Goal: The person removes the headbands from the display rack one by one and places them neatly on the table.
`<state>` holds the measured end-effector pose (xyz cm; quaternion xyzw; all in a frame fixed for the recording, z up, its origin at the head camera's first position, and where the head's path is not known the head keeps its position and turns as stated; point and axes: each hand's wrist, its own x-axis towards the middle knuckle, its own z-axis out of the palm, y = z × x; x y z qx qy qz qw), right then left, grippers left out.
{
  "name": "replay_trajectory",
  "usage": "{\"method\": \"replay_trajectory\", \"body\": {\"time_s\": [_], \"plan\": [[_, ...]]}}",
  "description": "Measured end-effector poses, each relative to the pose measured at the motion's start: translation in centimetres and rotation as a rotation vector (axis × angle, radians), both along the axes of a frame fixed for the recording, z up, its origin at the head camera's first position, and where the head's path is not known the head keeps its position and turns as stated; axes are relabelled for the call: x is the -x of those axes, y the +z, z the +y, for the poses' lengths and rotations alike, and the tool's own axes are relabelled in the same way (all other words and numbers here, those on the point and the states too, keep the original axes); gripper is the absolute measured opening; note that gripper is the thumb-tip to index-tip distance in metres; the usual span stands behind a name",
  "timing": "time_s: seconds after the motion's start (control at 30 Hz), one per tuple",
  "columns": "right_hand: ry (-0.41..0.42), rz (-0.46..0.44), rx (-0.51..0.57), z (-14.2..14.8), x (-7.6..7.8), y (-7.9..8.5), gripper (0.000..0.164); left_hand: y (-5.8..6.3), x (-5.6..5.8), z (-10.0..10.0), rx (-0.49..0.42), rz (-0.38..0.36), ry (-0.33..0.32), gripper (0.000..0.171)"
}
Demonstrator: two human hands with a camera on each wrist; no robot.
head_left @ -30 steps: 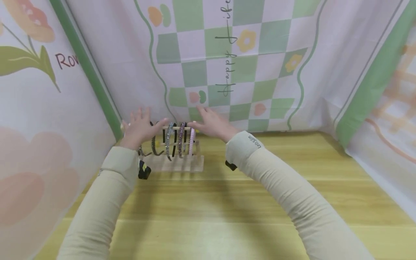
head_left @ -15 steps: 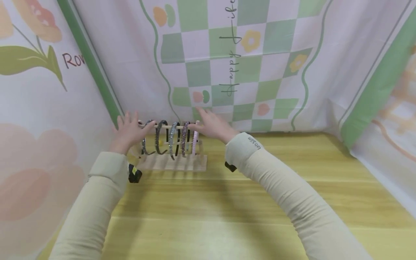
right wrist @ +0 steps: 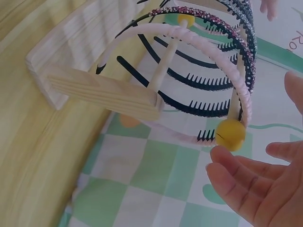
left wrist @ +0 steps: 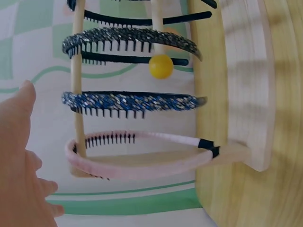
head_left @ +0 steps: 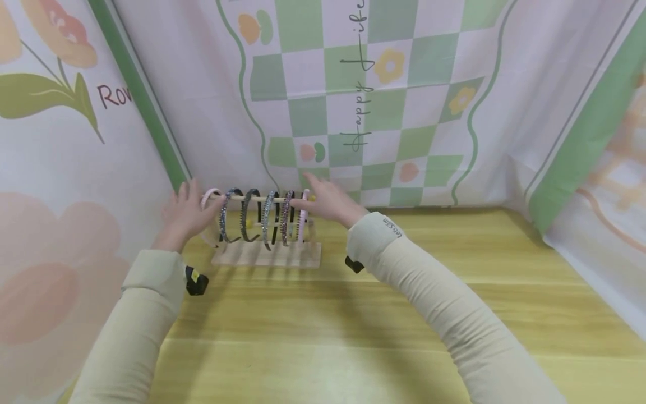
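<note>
A wooden headband rack (head_left: 266,258) stands on the table with several headbands hung on its upper bar. In the left wrist view are a pink headband (left wrist: 137,170) at the end, a blue glittery headband (left wrist: 142,102) and a dark grey glittery headband (left wrist: 128,35). My left hand (head_left: 183,217), fingers extended, is beside the rack's left end, apart from the pink headband. At the other end, my right hand (head_left: 330,203) has loosely extended fingers at the yellow ball (right wrist: 230,135) on the bar's tip; contact is unclear. Beside it hang another pink headband (right wrist: 203,41) and a purple-red headband (right wrist: 242,45).
A light wood table (head_left: 323,320) spreads out in front of the rack. Printed cloth (head_left: 383,112) hangs close behind, and another cloth wall (head_left: 65,196) rises at the left. A lower rod with a second yellow ball (left wrist: 161,66) runs through the rack.
My left hand has moved left and slightly down, uncovering the rack's left end and its pink headband. My right hand stays nearly in place. The rack looks slightly shifted as the head view moved.
</note>
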<state>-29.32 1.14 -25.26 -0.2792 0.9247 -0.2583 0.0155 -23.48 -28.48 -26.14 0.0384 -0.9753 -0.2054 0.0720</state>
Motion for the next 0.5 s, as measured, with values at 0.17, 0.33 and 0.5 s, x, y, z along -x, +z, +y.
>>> {"method": "replay_trajectory", "body": {"time_s": [0.17,0.33,0.5], "plan": [[-0.010,-0.016,0.015,-0.1,0.1,-0.5,0.086,-1.0,-0.2,-0.7,-0.026,0.035,-0.010,0.095],[-0.019,-0.046,0.036,-0.2,0.1,-0.7,0.086,-1.9,-0.4,-1.2,-0.048,0.054,-0.023,0.093],[-0.021,-0.076,0.061,-0.2,0.1,-1.0,0.086,-2.7,-0.5,-1.6,-0.050,0.059,-0.026,0.093]]}}
